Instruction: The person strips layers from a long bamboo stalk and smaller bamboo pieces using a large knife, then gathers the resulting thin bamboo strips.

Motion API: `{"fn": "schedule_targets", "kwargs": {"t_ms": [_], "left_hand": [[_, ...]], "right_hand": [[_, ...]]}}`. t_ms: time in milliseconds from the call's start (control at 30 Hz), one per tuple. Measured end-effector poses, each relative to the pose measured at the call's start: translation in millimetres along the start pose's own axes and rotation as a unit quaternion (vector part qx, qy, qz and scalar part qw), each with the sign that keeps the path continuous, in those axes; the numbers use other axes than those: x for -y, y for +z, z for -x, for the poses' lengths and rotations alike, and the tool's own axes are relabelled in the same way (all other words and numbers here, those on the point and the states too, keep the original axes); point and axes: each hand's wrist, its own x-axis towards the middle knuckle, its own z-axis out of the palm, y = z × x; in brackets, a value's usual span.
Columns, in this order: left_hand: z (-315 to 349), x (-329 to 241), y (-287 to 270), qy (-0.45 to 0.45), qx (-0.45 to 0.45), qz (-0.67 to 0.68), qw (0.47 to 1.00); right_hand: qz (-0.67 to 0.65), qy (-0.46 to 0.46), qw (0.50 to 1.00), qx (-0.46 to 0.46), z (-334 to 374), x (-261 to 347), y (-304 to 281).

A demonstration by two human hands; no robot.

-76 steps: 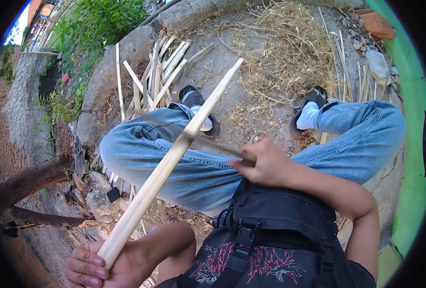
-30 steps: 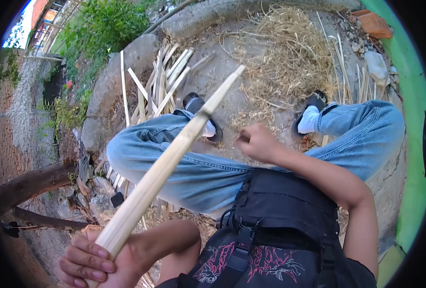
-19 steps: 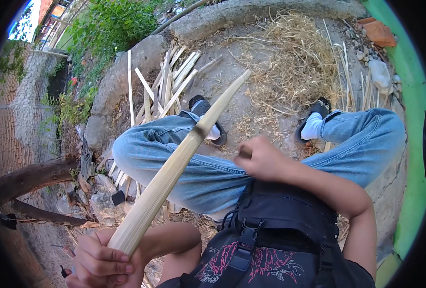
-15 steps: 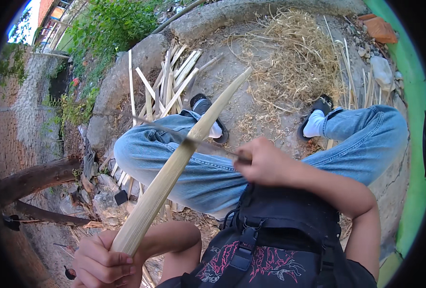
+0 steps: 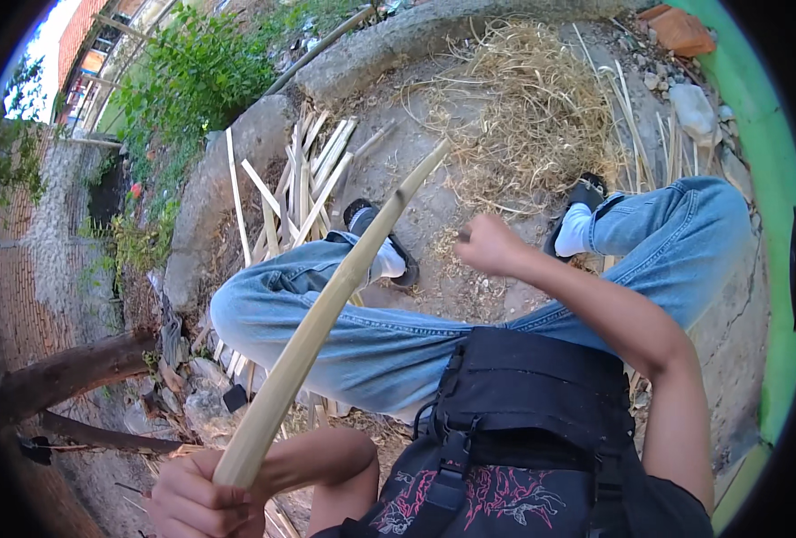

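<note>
My left hand point(image 5: 196, 498) grips the thick lower end of a long pale peeled pole point(image 5: 326, 305) at the lower left. The pole slants up and to the right across my left knee, and its thin tip ends over the bare ground. My right hand point(image 5: 492, 247) is a closed fist lifted above my lap, to the right of the pole and clear of it. A small dark end of a knife sticks out of the fist; its blade is hidden. I sit with both legs in blue jeans point(image 5: 362, 332) spread apart.
Split pale strips point(image 5: 304, 179) lie piled beyond my left knee. Dry straw point(image 5: 532, 117) covers the ground ahead, with a stone curb point(image 5: 416, 36) behind it. A green wall point(image 5: 774, 179) stands at the right, and a dark log point(image 5: 66, 372) lies at the left.
My right hand had the knife blade laid against the pole. It has since pulled away to the right and up. The pole stays in my left hand, tilted slightly more upright.
</note>
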Motion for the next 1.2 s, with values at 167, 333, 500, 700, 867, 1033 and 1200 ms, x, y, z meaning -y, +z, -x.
{"fn": "schedule_targets", "kwargs": {"t_ms": [167, 333, 500, 700, 867, 1033, 1200], "left_hand": [[-3, -9, -5, 0.005, -0.046, -0.049, 0.998], [-1, -3, -16, -0.023, -0.019, -0.056, 0.998], [-12, -4, -17, -0.027, 0.023, -0.001, 0.999], [-18, -2, -20, -0.050, 0.054, 0.050, 0.996], [-21, 10, -23, -0.047, 0.063, 0.054, 0.995], [-21, 13, -20, -0.027, 0.077, 0.100, 0.992], [-19, 11, -19, -0.050, 0.085, 0.110, 0.989]], "right_hand": [[-0.047, -0.079, 0.996, 0.007, 9, 17, 6], [0.037, 0.009, 0.999, -0.032, -41, -31, -12], [-0.014, -0.035, 0.999, -0.017, -28, -13, -4], [0.021, 0.018, 1.000, -0.013, -22, -21, -8], [0.048, 0.068, 0.993, -0.079, -62, -51, -3], [-0.063, -0.194, 0.979, -0.015, 23, 50, -3], [-0.052, 0.032, 0.998, 0.009, -27, -27, -8]]}}
